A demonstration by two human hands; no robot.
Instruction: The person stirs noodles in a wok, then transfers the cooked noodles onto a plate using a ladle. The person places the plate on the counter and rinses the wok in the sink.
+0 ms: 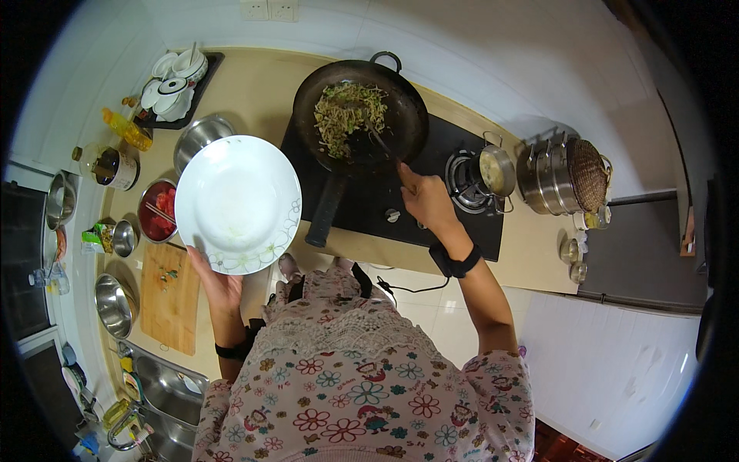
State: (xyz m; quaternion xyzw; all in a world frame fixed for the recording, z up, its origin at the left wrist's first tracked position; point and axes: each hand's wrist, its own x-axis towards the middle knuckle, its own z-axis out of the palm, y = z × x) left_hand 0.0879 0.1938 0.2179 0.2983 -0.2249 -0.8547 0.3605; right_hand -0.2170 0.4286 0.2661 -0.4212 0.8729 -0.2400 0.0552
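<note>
My left hand (216,283) holds a white plate (236,202) with a floral rim by its near edge, left of the stove. Nothing but a faint smear shows on the plate. In my right hand (427,196) is the handle of a spatula (380,138), whose head reaches into a dark wok (407,110). Stir-fried bean sprouts (352,115) with green bits lie on the wok's left side, hiding the spatula's head. The wok sits over the left part of the black gas stove (369,208), its long handle (328,211) pointing towards me.
A small pot (505,170) with pale contents stands by the right burner, next to a stacked steamer (542,179). To the left are a steel bowl (199,136), a bowl of cut tomatoes (166,202) with chopsticks, a wooden cutting board (167,306) and the sink (167,387).
</note>
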